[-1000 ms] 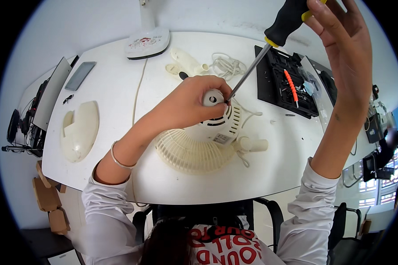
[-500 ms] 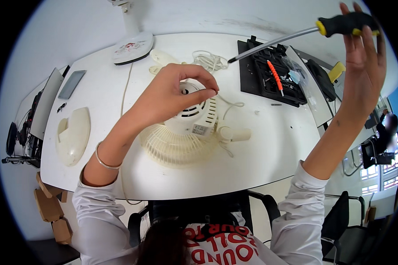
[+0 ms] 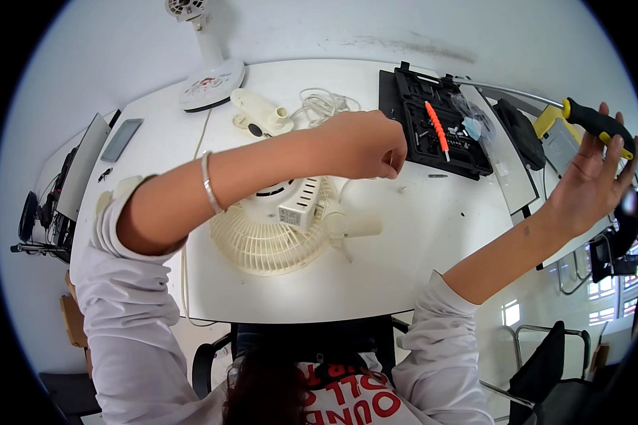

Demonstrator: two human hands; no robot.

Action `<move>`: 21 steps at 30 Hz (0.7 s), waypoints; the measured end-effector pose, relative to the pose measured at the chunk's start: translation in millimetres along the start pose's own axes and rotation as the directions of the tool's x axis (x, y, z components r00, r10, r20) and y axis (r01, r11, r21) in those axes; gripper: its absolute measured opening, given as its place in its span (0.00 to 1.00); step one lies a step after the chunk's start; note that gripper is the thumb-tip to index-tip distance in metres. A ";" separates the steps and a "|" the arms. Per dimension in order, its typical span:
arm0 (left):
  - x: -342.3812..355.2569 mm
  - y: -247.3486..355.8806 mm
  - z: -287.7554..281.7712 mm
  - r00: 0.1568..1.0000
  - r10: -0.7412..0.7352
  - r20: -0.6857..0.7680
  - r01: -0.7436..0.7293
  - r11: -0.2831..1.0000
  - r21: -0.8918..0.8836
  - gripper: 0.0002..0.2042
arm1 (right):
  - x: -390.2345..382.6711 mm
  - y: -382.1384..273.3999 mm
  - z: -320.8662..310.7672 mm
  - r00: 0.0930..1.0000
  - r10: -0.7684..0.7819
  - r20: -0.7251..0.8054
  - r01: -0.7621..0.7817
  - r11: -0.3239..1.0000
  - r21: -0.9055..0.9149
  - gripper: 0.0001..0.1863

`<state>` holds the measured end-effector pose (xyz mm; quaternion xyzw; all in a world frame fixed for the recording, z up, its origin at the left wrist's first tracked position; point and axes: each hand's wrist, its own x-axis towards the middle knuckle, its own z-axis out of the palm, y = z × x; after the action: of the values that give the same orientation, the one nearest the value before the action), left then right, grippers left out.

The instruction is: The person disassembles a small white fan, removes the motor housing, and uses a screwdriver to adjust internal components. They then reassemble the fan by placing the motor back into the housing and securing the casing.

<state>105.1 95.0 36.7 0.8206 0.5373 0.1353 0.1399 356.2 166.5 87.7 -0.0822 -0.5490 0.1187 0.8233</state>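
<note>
My left hand (image 3: 368,145) is raised over the table, fingers pinched together; whatever lies between them is too small or hidden. Under my left forearm a cream electric fan head (image 3: 271,244) rests grille-down, its motor housing (image 3: 301,207) on top and partly covered by the arm. A stubby cream joint (image 3: 354,225) sticks out from its right side. Far to the right, my right hand (image 3: 595,170) holds a screwdriver (image 3: 602,127) by its black and yellow handle. The long metal shaft points left, towards an open black tool case (image 3: 418,142).
An orange flexible rod (image 3: 437,131) lies on the tool case. Behind the fan are a cream plastic neck (image 3: 259,110) and a coiled cord (image 3: 322,106). A white stand base (image 3: 213,85) stands at the back left, near a phone (image 3: 122,139). A small bit (image 3: 438,176) lies before the case.
My left hand has moved right, away from above the motor housing. My right hand has lowered and shifted outward with the screwdriver. The view has shifted slightly.
</note>
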 end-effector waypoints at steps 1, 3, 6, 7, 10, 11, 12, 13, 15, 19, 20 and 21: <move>8.3 -3.1 1.2 1.000 -0.004 0.015 0.003 0.998 0.066 0.04 | 2.4 4.1 -6.7 1.000 -0.010 0.008 0.011 1.000 -0.022 0.24; 31.2 -7.7 5.6 0.999 -0.025 0.042 0.020 0.991 0.132 0.03 | 4.3 14.2 -21.3 0.999 0.019 -0.046 -0.018 1.000 0.018 0.25; 60.5 -13.6 17.3 0.993 -0.099 0.057 0.089 0.983 0.162 0.03 | 4.1 27.0 -29.9 0.990 0.103 -0.093 -0.094 0.991 0.100 0.26; 73.2 -20.2 29.3 0.994 -0.096 0.056 0.085 0.981 0.173 0.03 | 5.4 26.6 -28.6 0.993 0.104 -0.062 -0.102 0.994 0.035 0.26; 96.4 -32.5 49.1 0.981 -0.140 0.133 0.109 0.970 0.217 0.03 | 1.0 21.2 -17.5 0.993 0.117 -0.006 -0.116 0.983 -0.139 0.25; 101.2 -35.7 52.5 0.971 -0.165 0.172 0.123 0.965 0.233 0.03 | 0.4 20.2 -14.8 0.993 0.119 0.001 -0.118 0.983 -0.138 0.26; 105.8 -40.8 54.0 0.965 -0.177 0.196 0.131 0.966 0.223 0.03 | -1.0 18.6 -11.9 0.993 0.121 0.002 -0.120 0.983 -0.141 0.26; 110.2 -46.6 54.2 0.957 -0.189 0.221 0.142 0.967 0.213 0.03 | -1.7 18.8 -10.1 0.992 0.125 0.003 -0.123 0.982 -0.142 0.26; 115.6 -56.9 56.8 0.947 -0.215 0.240 0.170 0.966 0.195 0.04 | 0.6 26.0 -13.2 0.989 0.136 0.055 -0.131 0.987 -0.090 0.27; 116.0 -65.2 65.8 0.936 -0.269 0.228 0.213 0.946 0.243 0.05 | -2.1 35.3 -11.2 0.980 0.186 0.072 -0.181 0.981 -0.072 0.27; 115.3 -64.9 67.8 0.932 -0.282 0.228 0.216 0.937 0.275 0.05 | -2.5 36.9 -11.6 0.979 0.193 0.068 -0.187 0.979 -0.082 0.27; 114.5 -67.3 70.3 0.934 -0.268 0.238 0.193 0.935 0.296 0.05 | -3.7 38.3 -10.8 0.977 0.204 0.066 -0.198 0.976 -0.085 0.27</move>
<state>118.7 220.3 -45.3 0.7732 0.6194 -0.0712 0.1157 360.7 202.1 70.1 -0.1650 -0.5723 0.1830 0.7821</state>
